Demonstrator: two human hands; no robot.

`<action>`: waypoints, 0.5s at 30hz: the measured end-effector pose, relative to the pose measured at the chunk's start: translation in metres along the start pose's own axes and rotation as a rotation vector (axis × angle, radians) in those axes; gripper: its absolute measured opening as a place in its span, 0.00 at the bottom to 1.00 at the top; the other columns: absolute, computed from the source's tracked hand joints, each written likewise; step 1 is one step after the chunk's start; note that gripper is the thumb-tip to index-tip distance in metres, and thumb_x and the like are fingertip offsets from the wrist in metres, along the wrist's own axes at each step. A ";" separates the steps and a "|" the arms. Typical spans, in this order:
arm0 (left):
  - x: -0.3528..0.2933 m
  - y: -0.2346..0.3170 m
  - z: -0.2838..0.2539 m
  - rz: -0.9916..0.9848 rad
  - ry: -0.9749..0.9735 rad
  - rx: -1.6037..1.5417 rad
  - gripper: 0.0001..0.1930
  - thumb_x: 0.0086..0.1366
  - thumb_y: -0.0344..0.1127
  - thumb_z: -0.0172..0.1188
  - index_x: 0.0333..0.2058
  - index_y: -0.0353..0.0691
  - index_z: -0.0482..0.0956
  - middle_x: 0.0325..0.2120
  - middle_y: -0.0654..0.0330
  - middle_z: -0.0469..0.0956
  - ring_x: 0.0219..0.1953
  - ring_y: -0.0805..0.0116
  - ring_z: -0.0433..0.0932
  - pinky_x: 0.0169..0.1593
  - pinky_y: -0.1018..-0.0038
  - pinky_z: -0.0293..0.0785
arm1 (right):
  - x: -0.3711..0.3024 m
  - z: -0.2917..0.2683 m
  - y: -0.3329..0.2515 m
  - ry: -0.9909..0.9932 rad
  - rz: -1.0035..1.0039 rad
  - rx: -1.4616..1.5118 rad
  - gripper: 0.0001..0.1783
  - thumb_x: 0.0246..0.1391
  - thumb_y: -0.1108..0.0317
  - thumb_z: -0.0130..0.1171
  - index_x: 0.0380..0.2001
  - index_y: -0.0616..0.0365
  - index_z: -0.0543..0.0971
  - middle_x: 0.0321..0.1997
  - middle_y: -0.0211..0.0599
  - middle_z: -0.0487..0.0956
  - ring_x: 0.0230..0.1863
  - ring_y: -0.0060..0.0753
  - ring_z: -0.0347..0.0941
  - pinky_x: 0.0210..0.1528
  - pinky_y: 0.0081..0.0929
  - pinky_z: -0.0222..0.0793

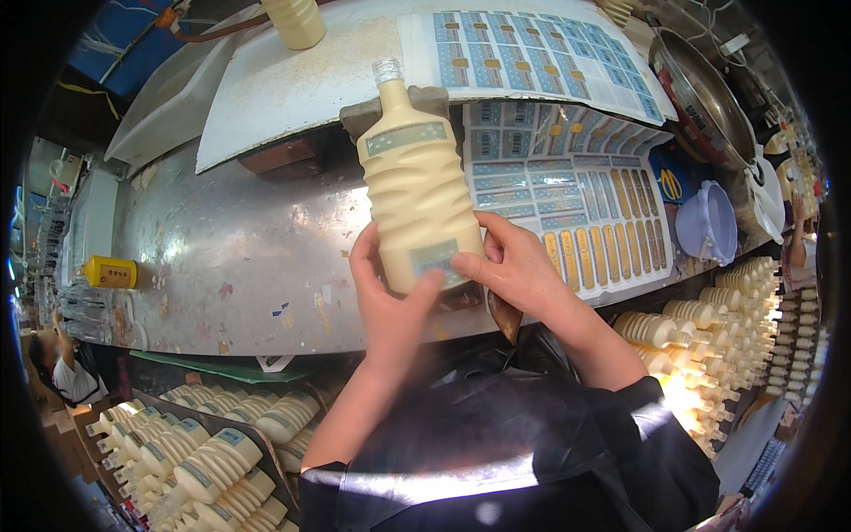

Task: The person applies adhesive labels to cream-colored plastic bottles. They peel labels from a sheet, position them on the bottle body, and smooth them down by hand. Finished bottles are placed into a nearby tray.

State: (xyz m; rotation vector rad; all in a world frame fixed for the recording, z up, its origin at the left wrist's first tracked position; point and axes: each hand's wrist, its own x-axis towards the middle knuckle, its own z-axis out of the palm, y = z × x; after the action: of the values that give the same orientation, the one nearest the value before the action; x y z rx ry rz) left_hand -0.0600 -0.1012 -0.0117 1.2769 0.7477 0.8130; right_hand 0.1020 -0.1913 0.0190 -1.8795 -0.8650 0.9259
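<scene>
A cream bottle (418, 191) with wavy ridges and a clear threaded neck lies before me, its neck pointing away. Its shoulder end is over a grey padded rest (433, 99). One blue-grey label (406, 137) crosses its upper body, and another label (433, 257) is near its base. My left hand (390, 288) wraps the left side of the base, thumb on the lower label. From the other side my right hand (519, 270) grips the base, its thumb pressing that label's right edge. Right of the bottle lie sheets of blue and gold labels (581, 208).
More label sheets (523, 58) cover a raised white board (355, 58), where another cream bottle (297, 22) stands. A purple bucket (706, 222) and metal pan (705, 97) sit at right, a yellow container (111, 272) at left. Racked bottles (208, 465) flank me; another person (71, 372) is far left.
</scene>
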 end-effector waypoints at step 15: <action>0.001 -0.010 -0.007 0.063 -0.027 0.107 0.46 0.59 0.32 0.71 0.71 0.36 0.53 0.64 0.53 0.63 0.62 0.62 0.65 0.67 0.64 0.63 | -0.006 -0.013 -0.033 0.125 -0.451 0.023 0.14 0.55 0.78 0.65 0.46 0.61 0.81 0.39 0.37 0.82 0.41 0.34 0.81 0.46 0.29 0.77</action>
State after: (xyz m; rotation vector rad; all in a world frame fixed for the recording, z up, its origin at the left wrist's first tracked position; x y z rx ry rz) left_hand -0.0640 -0.0976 -0.0231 1.4108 0.7407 0.8141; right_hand 0.1037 -0.1878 0.0543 -1.6063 -1.1333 0.5323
